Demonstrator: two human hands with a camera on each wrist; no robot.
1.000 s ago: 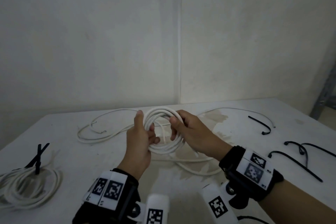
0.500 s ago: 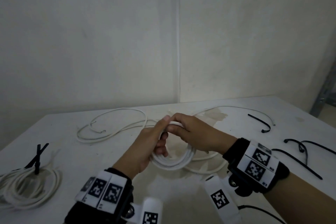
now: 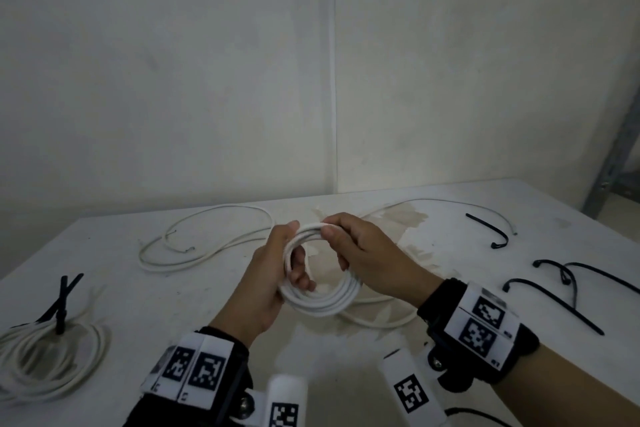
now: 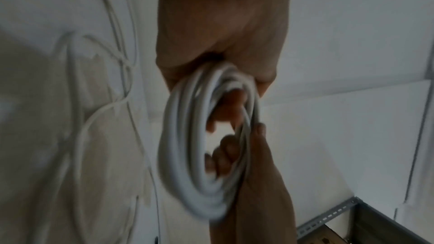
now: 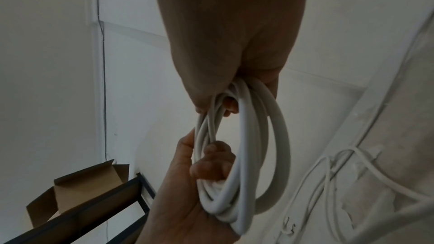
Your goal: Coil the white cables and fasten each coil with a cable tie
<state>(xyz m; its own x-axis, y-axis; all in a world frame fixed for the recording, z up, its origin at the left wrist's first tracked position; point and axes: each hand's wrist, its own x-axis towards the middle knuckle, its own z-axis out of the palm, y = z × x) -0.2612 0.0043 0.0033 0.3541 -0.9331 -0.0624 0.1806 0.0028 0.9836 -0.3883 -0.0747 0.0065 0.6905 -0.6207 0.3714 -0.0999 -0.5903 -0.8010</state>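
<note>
White cable, wound into a round coil (image 3: 320, 298), is held just above the pale surface (image 3: 450, 253) by both hands. The left hand (image 3: 266, 284) grips the coil's left side, fingers curled through the ring and thumb lying along its upper edge. The right hand (image 3: 363, 253) pinches the top of the coil between thumb and fingers, and its palm covers the right side. In the left wrist view the coil (image 4: 204, 146) hangs from the left hand (image 4: 223, 25), blurred; in the right wrist view the strands (image 5: 244, 155) pass under the right hand (image 5: 230, 25). A loose length of the same cable (image 3: 381, 321) trails on the surface just right of the coil. Beyond the coil to the left lies an uncoiled white cable (image 3: 194, 243). Far left of the coil sits a finished coil (image 3: 52, 360) bound with a black cable tie (image 3: 62, 302). Well to the right of the coil lie loose black cable ties (image 3: 554, 298).
</note>
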